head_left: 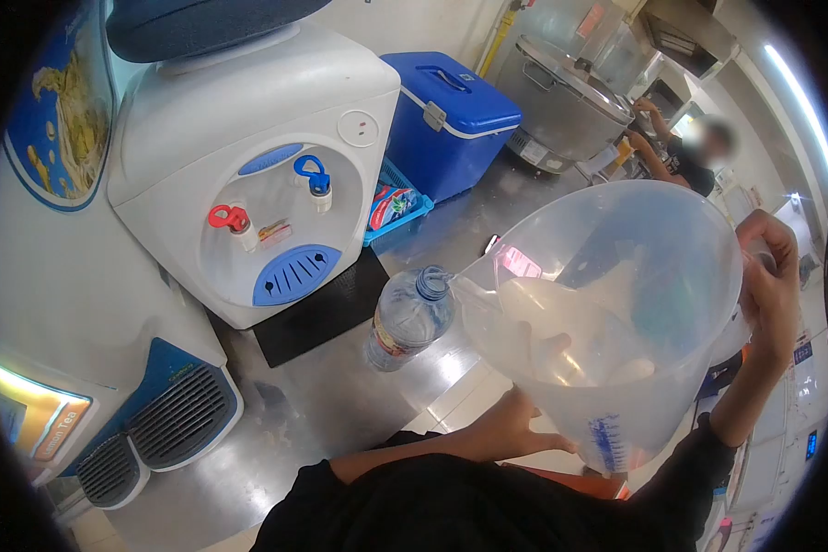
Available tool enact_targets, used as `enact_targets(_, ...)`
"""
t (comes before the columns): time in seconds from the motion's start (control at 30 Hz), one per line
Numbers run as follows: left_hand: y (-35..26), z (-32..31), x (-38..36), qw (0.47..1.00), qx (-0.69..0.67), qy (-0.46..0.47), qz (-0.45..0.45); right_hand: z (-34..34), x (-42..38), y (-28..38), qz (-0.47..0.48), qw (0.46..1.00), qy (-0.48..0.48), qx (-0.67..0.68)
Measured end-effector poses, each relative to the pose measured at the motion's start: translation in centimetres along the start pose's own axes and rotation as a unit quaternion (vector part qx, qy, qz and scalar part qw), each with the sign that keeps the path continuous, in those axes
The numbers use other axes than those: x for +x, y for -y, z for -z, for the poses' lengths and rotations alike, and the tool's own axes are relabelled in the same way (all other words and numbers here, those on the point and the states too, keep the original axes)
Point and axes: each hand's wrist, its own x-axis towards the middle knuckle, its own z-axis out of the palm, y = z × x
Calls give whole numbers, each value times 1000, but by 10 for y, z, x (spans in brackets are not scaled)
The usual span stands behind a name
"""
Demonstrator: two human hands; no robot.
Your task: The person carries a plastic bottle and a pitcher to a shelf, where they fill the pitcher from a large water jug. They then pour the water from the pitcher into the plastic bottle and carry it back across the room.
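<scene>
Right hand (771, 281) raised at the far side of the measuring jug (570, 400), forearm bent up from lower right; fingers curled, clamped on the handle. Left hand (511, 431) low, forearm coming in nearly level from the left, thumb stretched toward the jug's lower wall. Left fingers mostly behind the jug, only blurry shapes through the plastic; can't tell if together or apart. Jug tilted, held up, spout at the mouth of the clear plastic bottle (407, 322); touching or just above, can't tell. Bottle upright on steel tabletop (327, 396), near black mat (327, 313) and water dispenser (258, 120). Handle mostly covered by right hand. Blue scale on jug unreadable; liquid level unclear through cloudy wall. Blue cooler box (455, 129) behind. Co-worker (695, 166) in background, partly hidden by jug. Frame edges cut by dark lens border.
</scene>
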Motion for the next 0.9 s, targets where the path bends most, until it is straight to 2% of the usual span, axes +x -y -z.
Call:
enact_targets(0.03,1,0,0,999,39,-9,-31,0,0,1,0,1000,0,0)
enact_targets(0.17,5,1,1,997,66,3,-41,2,0,5,-18,1000,13,-5)
enact_targets(0.23,3,0,0,994,78,-23,-77,1,0,5,-20,1000,14,1)
enact_targets(0.3,0,2,1,996,72,-11,-60,-2,0,3,19,1000,-11,-5)
enact_targets(0.37,1,2,1,997,66,0,-43,0,-1,3,8,1000,-6,0)
enact_targets(0.43,5,0,0,991,110,-23,-74,0,-1,4,-2,1000,1,6)
enact_targets(0.53,7,0,1,990,112,-10,-81,-1,-1,5,15,1000,-6,-1)
enact_targets(0.9,4,1,2,999,41,23,-10,6,1,7,-31,999,29,-4)
